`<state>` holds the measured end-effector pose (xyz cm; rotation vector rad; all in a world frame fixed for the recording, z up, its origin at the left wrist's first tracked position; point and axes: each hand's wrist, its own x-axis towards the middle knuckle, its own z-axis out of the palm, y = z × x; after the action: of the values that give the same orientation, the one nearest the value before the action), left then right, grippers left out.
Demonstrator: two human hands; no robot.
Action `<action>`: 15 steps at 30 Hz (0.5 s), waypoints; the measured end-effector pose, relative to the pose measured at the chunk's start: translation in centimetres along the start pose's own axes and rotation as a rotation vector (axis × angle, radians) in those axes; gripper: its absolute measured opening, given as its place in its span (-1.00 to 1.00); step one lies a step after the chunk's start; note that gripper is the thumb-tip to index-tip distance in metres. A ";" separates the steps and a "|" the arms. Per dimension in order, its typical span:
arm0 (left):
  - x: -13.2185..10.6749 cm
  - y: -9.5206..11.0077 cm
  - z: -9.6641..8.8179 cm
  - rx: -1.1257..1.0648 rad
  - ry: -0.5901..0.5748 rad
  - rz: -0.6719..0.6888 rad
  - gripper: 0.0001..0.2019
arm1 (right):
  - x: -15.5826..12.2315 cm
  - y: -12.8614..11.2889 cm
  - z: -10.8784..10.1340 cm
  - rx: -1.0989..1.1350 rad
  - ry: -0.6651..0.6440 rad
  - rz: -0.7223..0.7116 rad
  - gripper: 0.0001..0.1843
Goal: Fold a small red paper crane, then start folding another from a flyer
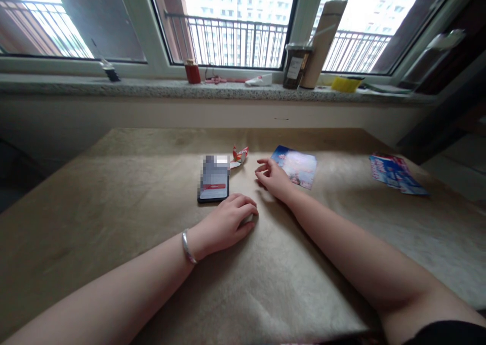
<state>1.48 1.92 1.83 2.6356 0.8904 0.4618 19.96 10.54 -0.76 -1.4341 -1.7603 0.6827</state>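
Observation:
My left hand (230,219), with a silver bracelet at its wrist, rests on the table with loosely curved fingers and the thumb apart; I see nothing held in it. Just beyond it lies a phone (214,180) with a lit, partly pixelated screen. My right hand (274,179) is open, its fingers apart and pointing left. A blue and pink patterned sheet of paper (299,166) lies flat beside it, slightly covered by the hand. Between phone and right hand, a little farther off, stands a small folded red and white paper figure (240,155).
The table (114,203) has a brownish covering. More blue patterned papers (397,175) lie fanned at its right. On the windowsill (152,89) stand a red container (192,72), a dark jar (296,66), a tall cardboard tube (322,43) and a yellow item (346,84).

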 end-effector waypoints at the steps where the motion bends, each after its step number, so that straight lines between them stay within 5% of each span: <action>1: 0.0 -0.1 0.0 -0.001 0.000 0.001 -0.83 | -0.7 0.2 -0.8 -0.025 0.000 -0.020 -0.62; 3: -0.1 -0.2 0.0 -0.003 0.003 0.003 -0.83 | -2.2 0.5 -2.4 -0.115 0.031 -0.067 -0.68; 5: -0.2 -0.3 0.0 -0.007 0.005 0.004 -0.83 | -3.5 0.9 -4.0 -0.471 0.080 -0.217 -0.78; 8: -0.2 -0.3 0.0 -0.014 0.003 0.007 -0.84 | -4.4 1.7 -5.7 -0.744 0.128 -0.246 -0.73; 15: 0.2 -0.3 0.0 -0.019 0.000 0.007 -0.83 | -3.2 3.5 -6.6 -0.735 0.041 -0.091 -0.63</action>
<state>1.50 2.23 1.73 2.6226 0.8725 0.4704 27.62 7.92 -0.44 -1.7920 -2.1383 -0.0741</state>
